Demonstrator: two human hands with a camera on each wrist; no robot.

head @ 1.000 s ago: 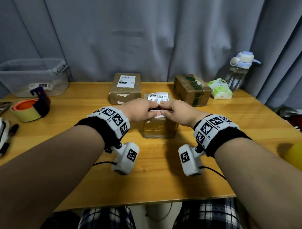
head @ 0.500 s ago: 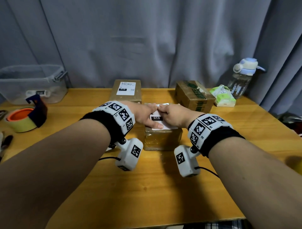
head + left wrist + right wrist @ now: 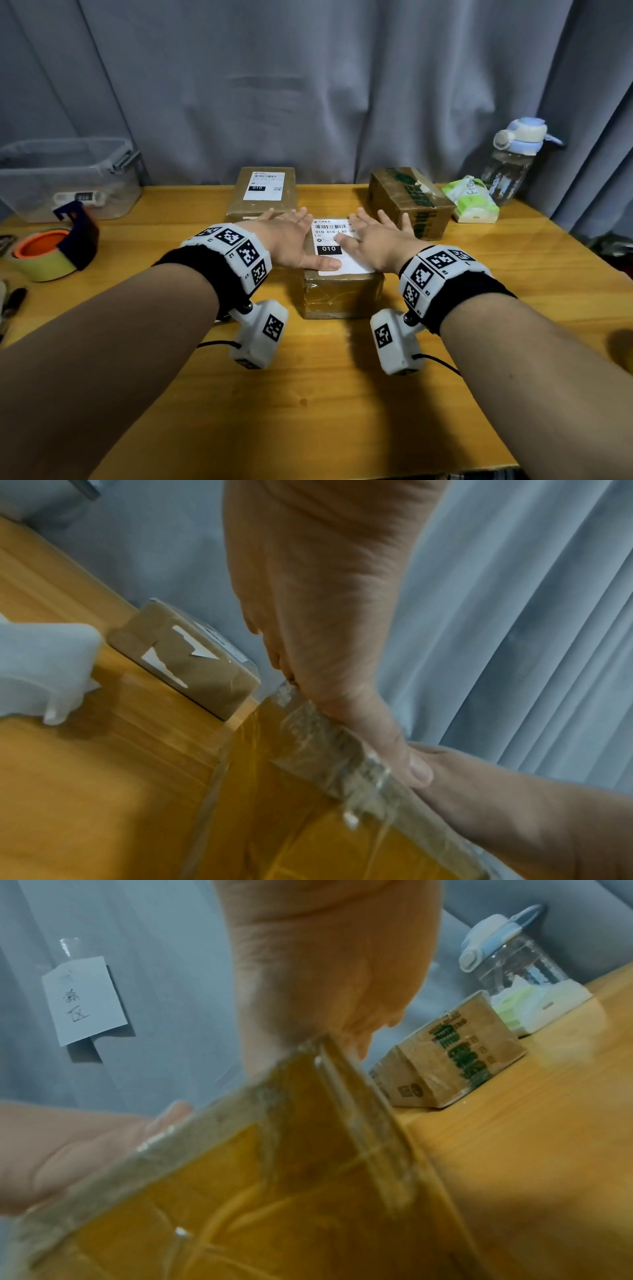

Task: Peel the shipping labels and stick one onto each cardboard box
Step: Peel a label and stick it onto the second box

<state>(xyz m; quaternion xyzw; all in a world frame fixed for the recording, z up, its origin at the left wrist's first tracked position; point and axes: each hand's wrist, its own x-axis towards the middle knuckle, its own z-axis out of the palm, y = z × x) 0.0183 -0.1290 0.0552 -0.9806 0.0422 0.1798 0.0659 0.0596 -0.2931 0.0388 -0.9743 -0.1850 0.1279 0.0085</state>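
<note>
A taped cardboard box (image 3: 342, 294) stands at the table's middle with a white shipping label (image 3: 334, 245) flat on its top. My left hand (image 3: 287, 236) lies on the box's left edge with fingers spread, thumb on the label. My right hand (image 3: 380, 236) lies flat on the label's right half, fingers straight. Behind on the left sits a second box (image 3: 263, 195) that bears its own label (image 3: 264, 185). At the back right stands a third box (image 3: 409, 202) with green print and no label visible. The wrist views show the near box (image 3: 329, 739) (image 3: 240, 1150) under each palm.
A clear plastic bin (image 3: 68, 178) and a tape dispenser (image 3: 54, 246) occupy the far left. A water bottle (image 3: 513, 157) and a green tissue pack (image 3: 472, 198) stand at the back right. A grey curtain hangs behind the wooden table (image 3: 308, 394).
Both hands held the label pinched above the box; now the label lies flat on the box top and the fingers have spread out straight over it, sliding apart.
</note>
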